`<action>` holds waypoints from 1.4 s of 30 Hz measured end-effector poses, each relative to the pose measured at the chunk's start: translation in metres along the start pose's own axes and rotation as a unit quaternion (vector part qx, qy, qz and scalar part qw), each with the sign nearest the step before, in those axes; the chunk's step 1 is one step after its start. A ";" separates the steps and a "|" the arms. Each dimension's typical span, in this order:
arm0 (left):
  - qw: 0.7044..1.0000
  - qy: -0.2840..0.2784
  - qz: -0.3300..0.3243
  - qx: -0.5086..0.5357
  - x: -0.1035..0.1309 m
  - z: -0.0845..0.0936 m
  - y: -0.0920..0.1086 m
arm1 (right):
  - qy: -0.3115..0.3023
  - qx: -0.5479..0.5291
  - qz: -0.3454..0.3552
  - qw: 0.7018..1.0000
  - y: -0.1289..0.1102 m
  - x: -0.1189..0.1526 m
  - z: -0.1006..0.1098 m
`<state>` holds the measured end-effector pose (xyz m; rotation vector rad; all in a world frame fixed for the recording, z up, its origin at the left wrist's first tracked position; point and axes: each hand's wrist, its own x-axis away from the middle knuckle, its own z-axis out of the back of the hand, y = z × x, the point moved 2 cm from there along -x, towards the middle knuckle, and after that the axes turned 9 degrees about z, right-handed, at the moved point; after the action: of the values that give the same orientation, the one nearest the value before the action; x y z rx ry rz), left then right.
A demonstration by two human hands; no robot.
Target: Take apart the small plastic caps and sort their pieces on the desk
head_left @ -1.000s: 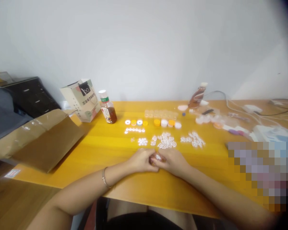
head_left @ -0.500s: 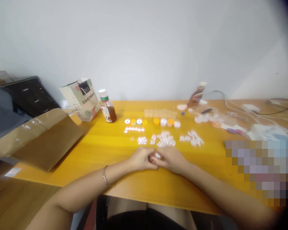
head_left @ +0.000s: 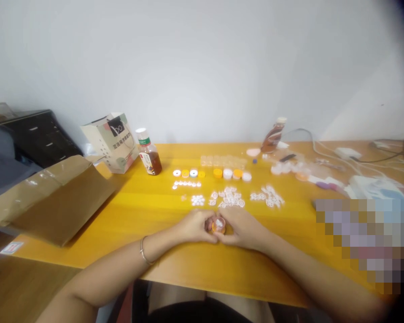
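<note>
Both my hands meet above the front part of the yellow table, closed round a small round container [head_left: 218, 224]. It has a clear top with something white inside and an orange lower part. The fingers of my left hand [head_left: 195, 226] curl against its left side. My right hand [head_left: 242, 228] grips it from the right, thumb towards me. Just beyond the hands lie a pile of white patterned pieces [head_left: 230, 197] and a cluster of white round pieces [head_left: 198, 200]. Further back are small white pieces in a row [head_left: 188, 184], round caps [head_left: 185, 173] in white and orange, and clear containers [head_left: 222, 161].
At left stand an open cardboard box [head_left: 84, 206], a printed paper bag [head_left: 112, 146] and a bottle of brown liquid [head_left: 150, 157]. Back right holds a tilted brown bottle [head_left: 274, 137], clear plastic bits and cables [head_left: 326, 152]. More white pieces [head_left: 271, 196] lie right of the pile.
My hands have tilted the small container, so its clear round top and orange part now show between the fingers. The view has shifted slightly.
</note>
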<state>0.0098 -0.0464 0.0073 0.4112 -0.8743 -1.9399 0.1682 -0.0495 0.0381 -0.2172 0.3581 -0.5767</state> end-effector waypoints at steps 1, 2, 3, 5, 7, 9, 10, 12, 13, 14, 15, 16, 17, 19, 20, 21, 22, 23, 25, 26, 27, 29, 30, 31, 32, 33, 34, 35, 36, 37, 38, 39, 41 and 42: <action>1.000 -0.003 -0.002 -0.002 0.000 0.000 0.000 | 0.006 0.000 -0.018 1.000 0.001 0.000 -0.001; 1.000 -0.003 -0.003 -0.004 0.001 0.000 0.000 | 0.009 -0.004 -0.036 0.999 0.001 0.000 -0.001; 1.000 -0.001 -0.005 -0.007 0.001 0.000 0.000 | 0.010 -0.012 -0.050 0.999 0.001 0.000 -0.002; 1.000 0.005 -0.008 -0.013 0.002 0.001 0.000 | 0.004 -0.043 -0.054 0.998 0.000 0.001 -0.003; 1.000 0.001 -0.012 -0.013 0.003 0.001 0.002 | -0.001 -0.078 -0.026 0.997 -0.003 0.002 -0.001; 1.000 -0.010 -0.016 -0.007 0.004 0.002 0.004 | 0.004 -0.100 0.012 0.995 -0.006 0.003 0.002; 1.000 -0.014 -0.015 -0.005 0.004 0.002 0.005 | 0.014 -0.101 0.020 0.995 -0.006 0.003 0.004; 1.000 -0.012 -0.009 -0.007 0.004 0.003 0.005 | 0.040 -0.092 0.011 0.995 -0.005 0.004 0.007; 1.000 -0.008 -0.008 -0.009 0.004 0.003 0.006 | 0.048 -0.088 0.004 0.995 -0.005 0.004 0.007; 1.000 -0.005 -0.012 -0.010 0.004 0.003 0.006 | 0.050 -0.087 0.001 0.995 -0.004 0.004 0.007; 1.000 -0.003 -0.018 -0.009 0.004 0.002 0.006 | 0.045 -0.090 0.006 0.995 -0.003 0.003 0.006; 1.000 -0.003 -0.025 -0.007 0.004 0.002 0.006 | 0.039 -0.094 0.015 0.995 -0.003 0.003 0.006; 0.999 -0.005 -0.032 -0.004 0.004 0.002 0.005 | 0.036 -0.097 0.024 0.994 -0.003 0.003 0.006; 0.999 -0.006 -0.035 -0.003 0.004 0.001 0.005 | 0.044 -0.094 0.026 0.994 -0.003 0.003 0.006; 0.999 -0.005 -0.032 -0.004 0.004 0.001 0.004 | 0.051 -0.093 0.022 0.994 -0.003 0.003 0.006; 1.000 -0.006 -0.027 -0.007 0.004 0.001 0.004 | 0.054 -0.095 0.022 0.994 -0.003 0.004 0.007; 1.000 -0.010 -0.023 -0.010 0.005 0.001 0.004 | 0.055 -0.099 0.025 0.993 -0.003 0.004 0.007; 1.000 -0.013 -0.020 -0.011 0.005 0.001 0.003 | 0.053 -0.102 0.029 0.993 -0.004 0.004 0.008; 1.000 -0.017 -0.017 -0.014 0.005 0.002 0.004 | 0.049 -0.101 0.029 0.993 -0.005 0.005 0.008; 1.000 -0.018 -0.016 -0.016 0.005 0.002 0.004 | 0.048 -0.099 0.025 0.994 -0.005 0.005 0.009; 1.000 -0.017 -0.015 -0.018 0.005 0.002 0.004 | 0.048 -0.099 0.023 0.994 -0.005 0.005 0.009; 1.000 -0.018 -0.016 -0.017 0.005 0.002 0.005 | 0.049 -0.105 0.036 0.993 -0.006 0.005 0.010; 1.000 -0.018 -0.017 -0.014 0.004 0.002 0.005 | 0.055 -0.105 0.043 0.992 -0.006 0.005 0.010; 1.000 -0.017 -0.018 -0.013 0.004 0.002 0.005 | 0.061 -0.102 0.042 0.992 -0.006 0.005 0.010; 1.000 -0.015 -0.018 -0.012 0.004 0.003 0.005 | 0.065 -0.096 0.035 0.993 -0.006 0.006 0.010; 1.000 -0.015 -0.018 -0.011 0.004 0.003 0.005 | 0.066 -0.091 0.026 0.993 -0.005 0.006 0.009; 1.000 -0.017 -0.019 -0.009 0.003 0.003 0.005 | 0.063 -0.090 0.022 0.994 -0.005 0.006 0.008; 1.000 -0.018 -0.020 -0.007 0.003 0.003 0.004 | 0.057 -0.092 0.027 0.994 -0.005 0.006 0.007; 1.000 -0.021 -0.022 -0.004 0.003 0.003 0.004 | 0.053 -0.095 0.037 0.993 -0.005 0.006 0.005; 0.999 -0.024 -0.024 -0.002 0.003 0.002 0.004 | 0.058 -0.096 0.045 0.993 -0.005 0.006 0.005; 0.999 -0.024 -0.024 -0.002 0.003 0.002 0.004 | 0.069 -0.093 0.046 0.992 -0.005 0.007 0.004; 0.999 -0.021 -0.023 -0.004 0.003 0.002 0.003 | 0.079 -0.090 0.042 0.992 -0.005 0.007 0.004; 1.000 -0.018 -0.020 -0.010 0.003 0.001 0.002 | 0.088 -0.086 0.035 0.992 -0.004 0.008 0.003; 1.000 -0.016 -0.019 -0.012 0.003 0.001 0.001 | 0.089 -0.085 0.036 0.992 -0.004 0.009 0.003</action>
<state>0.0085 -0.0486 0.0092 0.3868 -0.8681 -1.9939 0.1742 -0.0571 0.0393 -0.3159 0.5874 -0.4959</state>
